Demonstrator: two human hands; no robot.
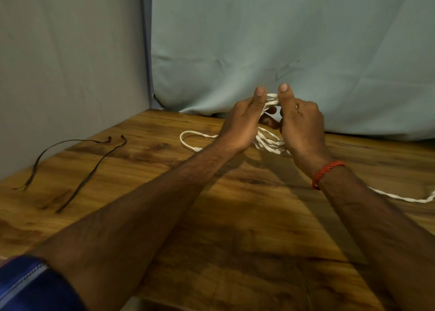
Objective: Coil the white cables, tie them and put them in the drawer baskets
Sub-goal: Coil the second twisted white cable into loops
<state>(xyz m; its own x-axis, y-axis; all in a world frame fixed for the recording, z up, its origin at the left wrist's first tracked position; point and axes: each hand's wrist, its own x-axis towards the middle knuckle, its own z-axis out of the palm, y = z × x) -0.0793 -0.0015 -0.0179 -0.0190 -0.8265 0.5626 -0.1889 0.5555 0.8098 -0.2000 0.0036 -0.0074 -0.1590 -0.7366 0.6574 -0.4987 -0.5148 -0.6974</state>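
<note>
White cable bundle [270, 146], thin cord in several loops: top loops lifted and held, lower loops resting on the brown wood-grain worktop [235, 228] near its far edge. Left hand [244, 122]: on the bundle's left side, fingers curled round the top loops, thumb straight and upright, loops pinched. Right hand [301, 122]: on the bundle's right side, close to the other hand, fingers curled on the same top loops, thumb likewise upright. Loose plug end [197, 149] of the cord: on the wood just left of the bundle, after a curved run. Second white cable [400, 198], twisted strand: well right of the bundle and nearer the person, partly hidden by the right forearm. Two dark strips [94, 169], thin, flat and curled at the tips: far left of the bundle, side by side, untouched. Red braided thread band [327, 171]: on the right wrist, just below the bundle. Blue sleeve [28, 284]: on the left arm, far nearer than the bundle. Grey-blue cloth [259, 40], creased: hanging behind the bundle
</note>
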